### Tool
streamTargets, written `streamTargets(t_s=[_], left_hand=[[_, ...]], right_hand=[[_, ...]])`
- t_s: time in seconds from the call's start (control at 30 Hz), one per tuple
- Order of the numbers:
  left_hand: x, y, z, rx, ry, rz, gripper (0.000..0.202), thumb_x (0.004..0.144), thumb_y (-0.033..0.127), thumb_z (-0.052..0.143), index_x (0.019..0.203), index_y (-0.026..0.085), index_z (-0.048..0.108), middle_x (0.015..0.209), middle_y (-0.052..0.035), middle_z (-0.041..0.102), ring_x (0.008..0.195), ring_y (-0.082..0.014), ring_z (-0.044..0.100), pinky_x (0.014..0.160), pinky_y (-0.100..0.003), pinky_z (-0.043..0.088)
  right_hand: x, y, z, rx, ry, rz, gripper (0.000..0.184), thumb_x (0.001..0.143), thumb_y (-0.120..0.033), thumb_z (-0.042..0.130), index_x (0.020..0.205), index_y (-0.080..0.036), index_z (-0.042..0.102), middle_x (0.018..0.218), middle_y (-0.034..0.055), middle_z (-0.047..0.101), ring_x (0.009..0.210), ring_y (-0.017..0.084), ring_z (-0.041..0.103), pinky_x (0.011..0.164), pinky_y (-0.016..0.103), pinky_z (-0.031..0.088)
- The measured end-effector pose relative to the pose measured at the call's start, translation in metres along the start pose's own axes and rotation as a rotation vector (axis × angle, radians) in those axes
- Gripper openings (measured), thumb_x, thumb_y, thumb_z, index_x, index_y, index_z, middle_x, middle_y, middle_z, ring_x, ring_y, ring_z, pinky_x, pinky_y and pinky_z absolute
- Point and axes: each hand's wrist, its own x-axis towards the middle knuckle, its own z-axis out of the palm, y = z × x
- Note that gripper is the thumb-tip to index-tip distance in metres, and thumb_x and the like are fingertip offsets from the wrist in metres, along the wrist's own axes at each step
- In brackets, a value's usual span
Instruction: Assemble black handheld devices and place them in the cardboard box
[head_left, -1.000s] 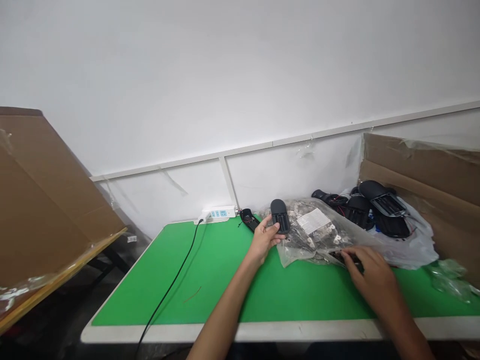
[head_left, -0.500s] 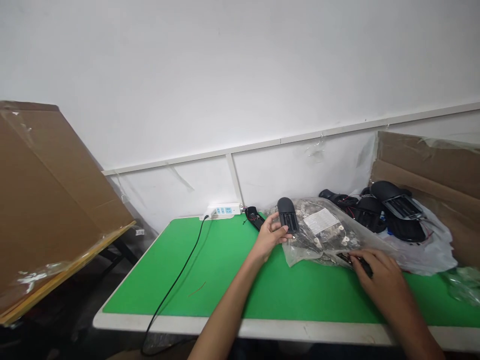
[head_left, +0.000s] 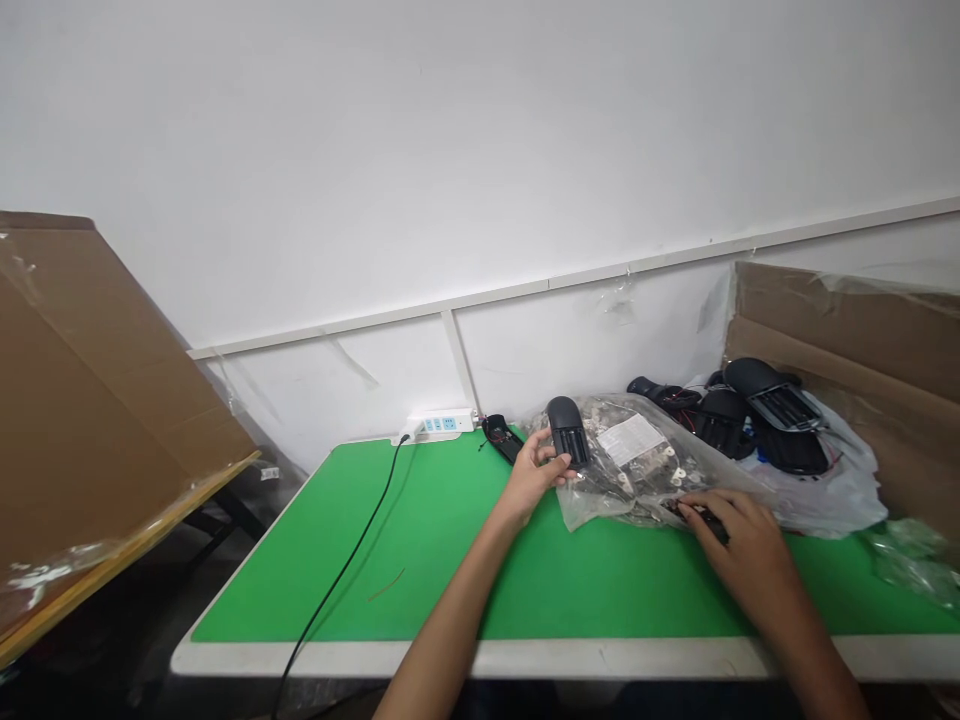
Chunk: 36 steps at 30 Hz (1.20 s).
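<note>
My left hand (head_left: 534,474) is closed on a black plastic battery housing (head_left: 568,432), which has a rounded top and battery slots facing me. It is held upright in front of the left end of a clear plastic bag (head_left: 652,470) full of small metal parts, with a white label (head_left: 631,440) on it. My right hand (head_left: 731,528) lies at the bag's near right edge, its fingers curled and pressed together. Something dark shows under those fingers, mostly covered, so its kind cannot be made out.
More black housings (head_left: 772,400) with wires are piled on white plastic at the right, before a cardboard box (head_left: 847,345). Another black shell (head_left: 501,436) lies near the power strip (head_left: 450,420). A black cable (head_left: 349,565) crosses the green table (head_left: 405,540); cardboard (head_left: 97,420) stands left.
The view has turned slightly, shifting everything a little left. My right hand has moved slightly farther in over the bag's edge. My left hand still holds the battery housing the same way.
</note>
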Motion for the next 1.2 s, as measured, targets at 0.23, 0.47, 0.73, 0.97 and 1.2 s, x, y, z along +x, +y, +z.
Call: streamTargets(t_s=[0.23, 0.47, 0.73, 0.97, 1.2], left_hand=[[-0.002, 0.000, 0.002, 0.011, 0.008, 0.021, 0.081, 0.070, 0.034, 0.096, 0.138, 0.018, 0.056, 0.097, -0.0041, 0.073, 0.069, -0.0143, 0.074, 0.062, -0.022, 0.052], [-0.002, -0.002, 0.003, 0.025, 0.012, 0.035, 0.080, 0.071, 0.035, 0.096, 0.138, 0.019, 0.056, 0.101, -0.0050, 0.072, 0.068, -0.0139, 0.073, 0.062, -0.023, 0.051], [-0.004, 0.000, 0.002, 0.025, -0.010, 0.044, 0.085, 0.068, 0.040, 0.098, 0.137, 0.018, 0.055, 0.099, -0.0043, 0.072, 0.067, -0.0140, 0.073, 0.062, -0.023, 0.052], [-0.004, -0.001, 0.002, 0.009, -0.001, 0.040, 0.087, 0.064, 0.040, 0.099, 0.136, 0.019, 0.056, 0.098, -0.0031, 0.071, 0.067, -0.0146, 0.074, 0.061, -0.023, 0.051], [-0.004, -0.002, 0.005, 0.013, 0.017, 0.045, 0.088, 0.065, 0.039, 0.099, 0.138, 0.017, 0.057, 0.096, -0.0055, 0.076, 0.066, -0.0148, 0.074, 0.061, -0.023, 0.051]], right_hand=[[0.001, -0.011, -0.007, 0.018, 0.018, 0.031, 0.035, 0.104, -0.050, 0.046, 0.097, -0.024, 0.069, 0.095, 0.0096, 0.074, 0.093, 0.029, 0.069, 0.086, 0.044, 0.052], [-0.005, -0.002, 0.001, -0.040, 0.007, -0.014, 0.038, 0.105, -0.048, 0.046, 0.109, -0.023, 0.075, 0.107, 0.0100, 0.075, 0.099, 0.030, 0.069, 0.089, 0.047, 0.053], [-0.006, 0.004, 0.001, -0.062, 0.006, -0.138, 0.039, 0.107, -0.048, 0.047, 0.106, -0.024, 0.078, 0.105, 0.0081, 0.075, 0.096, 0.027, 0.069, 0.086, 0.044, 0.052], [-0.006, -0.008, -0.007, -0.155, 0.025, -0.143, 0.043, 0.110, -0.047, 0.040, 0.106, -0.021, 0.074, 0.102, 0.0083, 0.077, 0.092, 0.028, 0.071, 0.083, 0.043, 0.052], [0.001, -0.027, -0.021, -0.199, 0.149, -0.085, 0.032, 0.110, -0.040, 0.044, 0.107, -0.020, 0.069, 0.100, 0.0099, 0.077, 0.092, 0.029, 0.073, 0.082, 0.042, 0.052]])
